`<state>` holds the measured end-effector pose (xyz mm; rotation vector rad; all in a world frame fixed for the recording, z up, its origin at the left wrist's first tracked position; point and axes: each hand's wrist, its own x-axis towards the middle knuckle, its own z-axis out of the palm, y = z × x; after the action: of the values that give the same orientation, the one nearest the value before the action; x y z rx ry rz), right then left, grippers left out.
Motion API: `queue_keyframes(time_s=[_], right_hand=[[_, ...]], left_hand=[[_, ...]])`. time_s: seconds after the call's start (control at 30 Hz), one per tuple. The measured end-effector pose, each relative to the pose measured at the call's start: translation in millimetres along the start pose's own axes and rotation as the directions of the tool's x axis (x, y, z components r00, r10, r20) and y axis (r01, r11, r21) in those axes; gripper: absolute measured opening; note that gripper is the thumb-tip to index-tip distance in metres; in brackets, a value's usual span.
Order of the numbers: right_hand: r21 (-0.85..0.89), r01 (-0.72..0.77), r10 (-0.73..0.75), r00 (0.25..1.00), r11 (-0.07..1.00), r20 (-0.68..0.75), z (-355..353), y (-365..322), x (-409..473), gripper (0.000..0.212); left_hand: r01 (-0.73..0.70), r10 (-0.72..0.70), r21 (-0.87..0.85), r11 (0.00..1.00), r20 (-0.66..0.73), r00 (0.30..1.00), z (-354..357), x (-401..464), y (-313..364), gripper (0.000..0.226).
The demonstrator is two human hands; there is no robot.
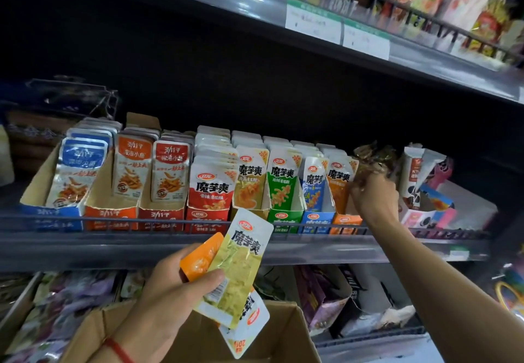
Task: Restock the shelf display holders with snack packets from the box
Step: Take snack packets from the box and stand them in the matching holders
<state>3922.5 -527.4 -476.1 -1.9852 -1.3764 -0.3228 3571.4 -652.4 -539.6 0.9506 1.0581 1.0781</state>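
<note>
My left hand (175, 283) grips a fan of snack packets below the shelf: a yellow packet (241, 260) in front, an orange one (200, 257) behind it and a third hanging upside down underneath. My right hand (374, 195) reaches up to the right end of the holder row and grips brown packets (371, 161) beside the orange holder (344, 219). Cardboard display holders (251, 181) filled with packets line the middle shelf. The open cardboard box (286, 314) sits below my left hand.
A wire rail (170, 222) runs along the shelf front. Torn white and pink boxes (425, 192) stand right of my right hand. The upper shelf (368, 42) carries price tags and bagged snacks. More packets lie on the lower shelf (326, 291).
</note>
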Motion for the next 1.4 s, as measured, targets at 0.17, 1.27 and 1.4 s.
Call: queue_keyframes(time_s=[0.17, 1.27, 1.4], right_hand=[[0.297, 0.338, -0.377, 0.922, 0.893, 0.085, -24.8, -47.5, -64.9, 0.016], [0.272, 0.545, -0.591, 0.796, 0.793, 0.131, -76.3, -125.2, -15.7, 0.014], [0.185, 0.586, -0.613, 0.775, 0.789, 0.157, -58.9, -135.8, -8.6, 0.021]], left_hand=[[-0.039, 0.039, -0.037, 0.999, -0.008, 0.999, 1.5, -1.8, -0.2, 0.030], [-0.079, 0.043, -0.178, 0.981, -0.197, 0.979, -20.0, 5.6, 11.8, 0.013], [-0.082, 0.031, -0.224, 0.971, -0.223, 0.974, -22.0, 6.5, 13.3, 0.010]])
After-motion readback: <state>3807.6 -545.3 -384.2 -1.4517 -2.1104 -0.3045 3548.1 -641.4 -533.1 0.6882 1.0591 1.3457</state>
